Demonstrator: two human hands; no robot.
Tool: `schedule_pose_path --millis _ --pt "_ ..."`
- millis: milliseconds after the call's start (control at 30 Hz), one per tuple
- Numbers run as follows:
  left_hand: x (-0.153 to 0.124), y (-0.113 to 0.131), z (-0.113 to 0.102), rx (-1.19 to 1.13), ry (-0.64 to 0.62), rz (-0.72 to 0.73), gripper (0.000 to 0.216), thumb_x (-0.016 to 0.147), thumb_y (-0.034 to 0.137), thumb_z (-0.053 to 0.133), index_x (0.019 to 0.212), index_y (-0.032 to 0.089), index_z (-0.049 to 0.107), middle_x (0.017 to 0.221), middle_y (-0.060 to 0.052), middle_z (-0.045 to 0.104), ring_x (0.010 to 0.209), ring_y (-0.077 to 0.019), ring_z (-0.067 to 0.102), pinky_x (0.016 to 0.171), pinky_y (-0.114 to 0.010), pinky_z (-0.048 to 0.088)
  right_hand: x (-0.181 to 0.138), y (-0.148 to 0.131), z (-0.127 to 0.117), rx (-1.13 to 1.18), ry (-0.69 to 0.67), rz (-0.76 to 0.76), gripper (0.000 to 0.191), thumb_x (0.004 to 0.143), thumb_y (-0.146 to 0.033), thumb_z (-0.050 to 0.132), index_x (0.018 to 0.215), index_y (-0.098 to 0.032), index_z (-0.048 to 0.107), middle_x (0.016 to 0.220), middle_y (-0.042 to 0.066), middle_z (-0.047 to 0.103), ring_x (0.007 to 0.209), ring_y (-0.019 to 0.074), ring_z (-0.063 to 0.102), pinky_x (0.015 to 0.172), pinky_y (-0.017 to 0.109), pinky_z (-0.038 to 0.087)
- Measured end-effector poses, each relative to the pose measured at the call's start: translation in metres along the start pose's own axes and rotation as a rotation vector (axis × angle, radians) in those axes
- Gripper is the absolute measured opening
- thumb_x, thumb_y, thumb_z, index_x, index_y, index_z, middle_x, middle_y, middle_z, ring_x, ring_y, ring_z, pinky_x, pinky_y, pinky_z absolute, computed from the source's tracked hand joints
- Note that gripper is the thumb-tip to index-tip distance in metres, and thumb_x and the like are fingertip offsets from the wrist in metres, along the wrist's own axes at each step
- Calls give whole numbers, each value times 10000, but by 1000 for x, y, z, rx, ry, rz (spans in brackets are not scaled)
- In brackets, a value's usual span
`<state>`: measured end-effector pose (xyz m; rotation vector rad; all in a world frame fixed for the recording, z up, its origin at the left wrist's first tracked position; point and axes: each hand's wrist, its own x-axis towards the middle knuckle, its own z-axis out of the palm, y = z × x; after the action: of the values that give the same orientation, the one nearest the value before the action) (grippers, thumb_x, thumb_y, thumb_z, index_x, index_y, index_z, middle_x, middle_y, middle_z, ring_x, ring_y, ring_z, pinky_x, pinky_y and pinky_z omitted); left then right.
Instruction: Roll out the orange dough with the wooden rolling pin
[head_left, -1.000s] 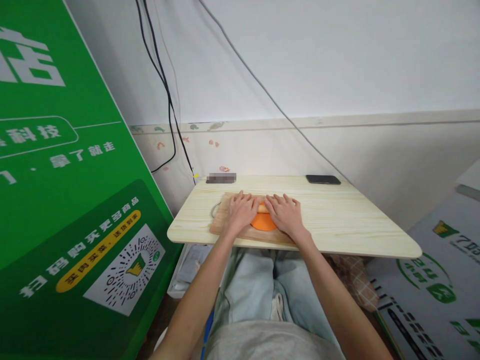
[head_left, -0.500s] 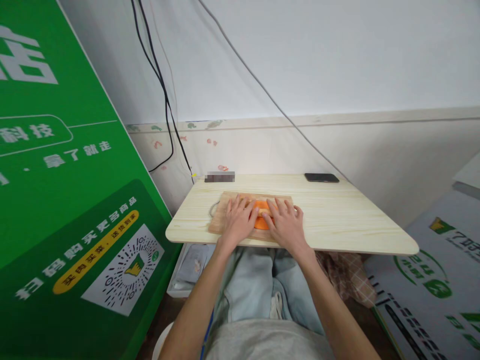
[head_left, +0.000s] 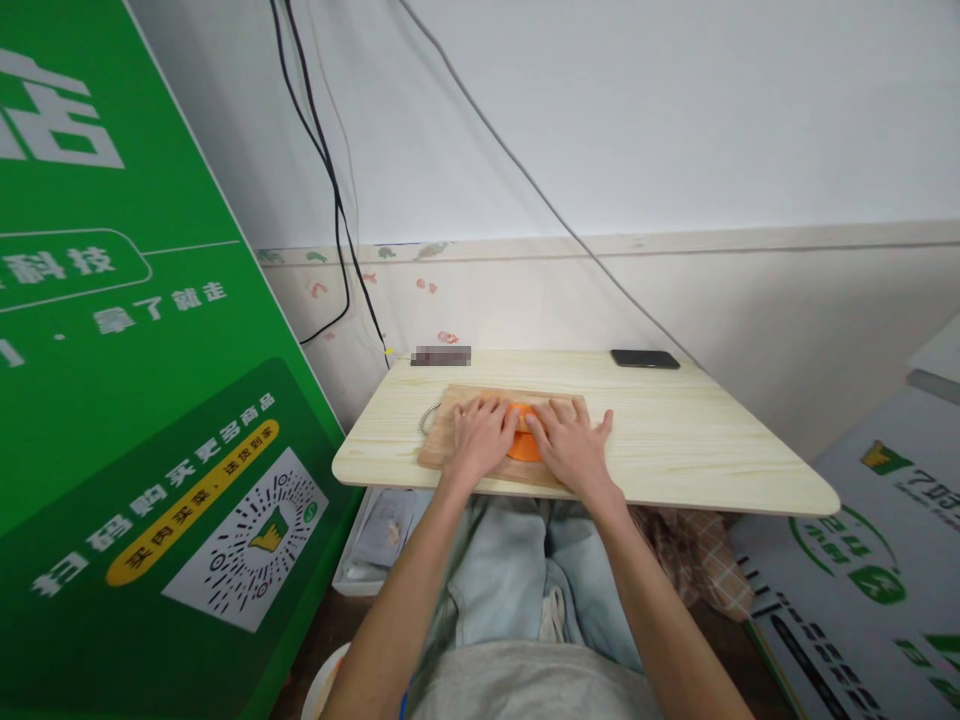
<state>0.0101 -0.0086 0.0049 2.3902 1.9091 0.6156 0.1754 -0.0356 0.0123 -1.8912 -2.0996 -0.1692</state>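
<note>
A wooden rolling pin (head_left: 523,419) lies across a flattened orange sheet, dough or clay (head_left: 525,448), on a wooden cutting board (head_left: 437,452). My left hand (head_left: 481,436) covers the pin's left part, fingers bent over it and thumb pointing inward. Over the right part rests my right hand (head_left: 571,443), with its little finger stuck out to the side. Both hands hide most of the pin, leaving a short stretch visible between the thumbs. Orange shows beyond the pin and on my side of it.
The board lies on a pale wooden table (head_left: 720,440); its metal ring handle (head_left: 428,418) is at the left. A black phone (head_left: 645,359) is at the back right, a blurred dark object (head_left: 441,356) at the back left. A green printed panel (head_left: 187,400) stands left.
My hands have shifted slightly, and the pin sits a little farther from me, with more orange showing on my side. My fingers are more bent; the right little finger sticks out more.
</note>
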Motion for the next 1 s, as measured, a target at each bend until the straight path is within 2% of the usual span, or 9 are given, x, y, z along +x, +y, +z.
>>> schedule_pose_path --millis 133,300,600,833,1000 --pt "-27 1 2 -31 39 -30 487 1179 456 400 1581 332 648 1693 -65 601 1577 -339 499 1344 -658 324 -27 -2 3 25 15 10 562 1184 -544 326 1652 -378 590 1753 89 528 1657 435 332 1238 873 266" --pt "-29 2 3 -31 34 -42 499 1177 450 396 1592 323 644 1701 -63 593 1577 -340 498 1353 -645 315 -28 -1 4 25 2 14 571 1184 -545 303 1663 -396 576 1741 85 543 1642 414 362 1245 857 279" --pt "-11 -4 5 -43 15 -4 491 1189 443 368 1553 319 674 1640 -56 656 1556 -320 507 1329 -615 343 -12 1 6 31 -9 17 566 1188 -535 314 1671 -377 563 1708 104 581 1643 416 339 1236 868 253" --pt "22 3 1 1 13 -68 492 1187 427 339 1314 297 796 1502 -93 750 1416 -354 623 1289 -705 324 21 7 3 34 -42 5 568 1194 -542 295 1591 -341 647 1680 124 603 1602 395 405 1245 842 242" --pt "38 6 0 39 -24 -97 507 1177 405 332 1245 291 822 1521 -78 740 1463 -388 584 1272 -747 319 37 7 0 33 -92 20 567 1195 -546 287 1482 -355 737 1661 100 625 1599 398 413 1243 855 224"
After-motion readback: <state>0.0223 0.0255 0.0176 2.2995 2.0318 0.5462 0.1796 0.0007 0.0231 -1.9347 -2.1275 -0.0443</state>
